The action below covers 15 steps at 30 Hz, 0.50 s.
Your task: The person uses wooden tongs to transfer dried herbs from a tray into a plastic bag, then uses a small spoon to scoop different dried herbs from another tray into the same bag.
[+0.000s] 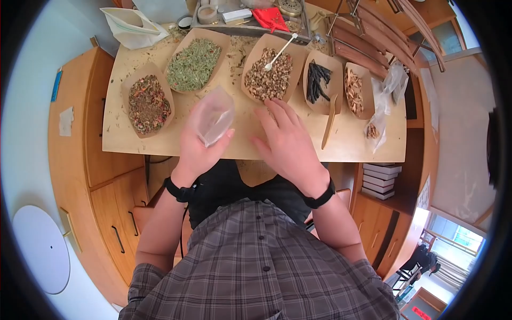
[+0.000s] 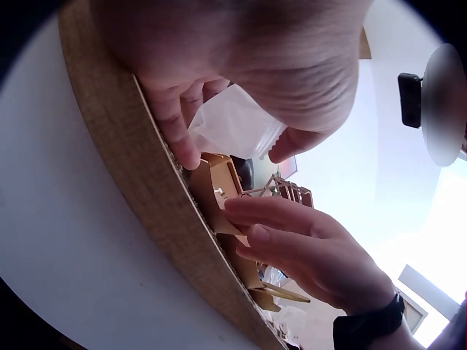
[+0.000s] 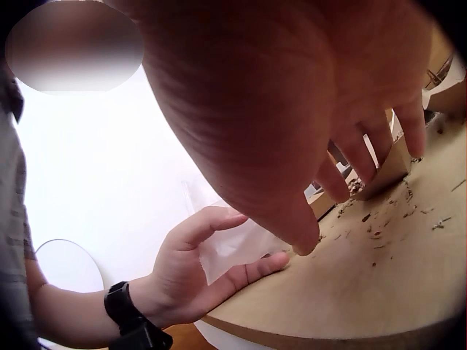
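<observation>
My left hand [image 1: 196,144] holds a small translucent plastic bag [image 1: 215,118], thumb on one side and fingers on the other, its mouth spread. Between the bag and the spoon tray, my right hand [image 1: 290,140] reaches out with loosely extended fingers and holds nothing. Its fingertips overlap the near end of a paper tray [image 1: 265,41] in the head view. Brown chopped dried pieces [image 1: 261,80] fill that tray, and a small white spoon [image 1: 281,52] lies on them. In the right wrist view, the right fingers [image 3: 355,157] stand just in front of the tray's wall.
Other paper trays hold dried flower bits [image 1: 148,106], green cut stems [image 1: 194,64], black strips [image 1: 318,82] and pale slices [image 1: 353,90]. A wooden spatula [image 1: 330,121] leans off one tray. Plastic bags [image 1: 380,114] lie at right; a wooden rack [image 1: 368,37] stands behind.
</observation>
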Each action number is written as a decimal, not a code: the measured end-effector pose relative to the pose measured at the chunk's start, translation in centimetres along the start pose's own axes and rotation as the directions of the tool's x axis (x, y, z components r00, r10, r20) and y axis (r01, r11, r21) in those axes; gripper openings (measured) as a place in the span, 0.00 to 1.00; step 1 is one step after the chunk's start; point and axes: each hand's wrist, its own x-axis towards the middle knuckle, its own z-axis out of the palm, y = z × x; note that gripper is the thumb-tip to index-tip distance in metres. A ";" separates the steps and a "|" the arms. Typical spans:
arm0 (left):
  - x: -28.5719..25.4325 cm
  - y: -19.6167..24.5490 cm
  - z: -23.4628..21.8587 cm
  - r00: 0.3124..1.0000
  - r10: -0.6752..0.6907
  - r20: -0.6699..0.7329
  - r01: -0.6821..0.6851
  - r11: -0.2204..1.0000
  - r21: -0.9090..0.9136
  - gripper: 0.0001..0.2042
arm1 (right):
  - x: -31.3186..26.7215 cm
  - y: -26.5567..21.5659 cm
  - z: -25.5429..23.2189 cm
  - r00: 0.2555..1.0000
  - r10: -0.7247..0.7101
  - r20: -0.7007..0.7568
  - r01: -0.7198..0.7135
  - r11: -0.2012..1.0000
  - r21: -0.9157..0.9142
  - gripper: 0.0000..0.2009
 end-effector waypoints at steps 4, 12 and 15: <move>0.0 0.3 0.0 1.000 -0.007 0.018 0.008 1.000 -0.012 0.37 | -1.8 -0.6 -1.3 0.999 0.002 0.043 -0.002 1.000 0.019 0.27; -0.2 -0.2 -0.1 0.998 0.033 0.045 -0.037 0.996 0.085 0.40 | -5.6 -1.4 -3.8 0.996 -0.010 0.084 0.000 0.993 0.118 0.25; -0.2 0.1 0.0 0.998 0.026 0.049 -0.029 0.997 0.072 0.40 | -6.6 -0.9 -4.9 0.999 0.013 0.044 -0.020 0.989 0.149 0.24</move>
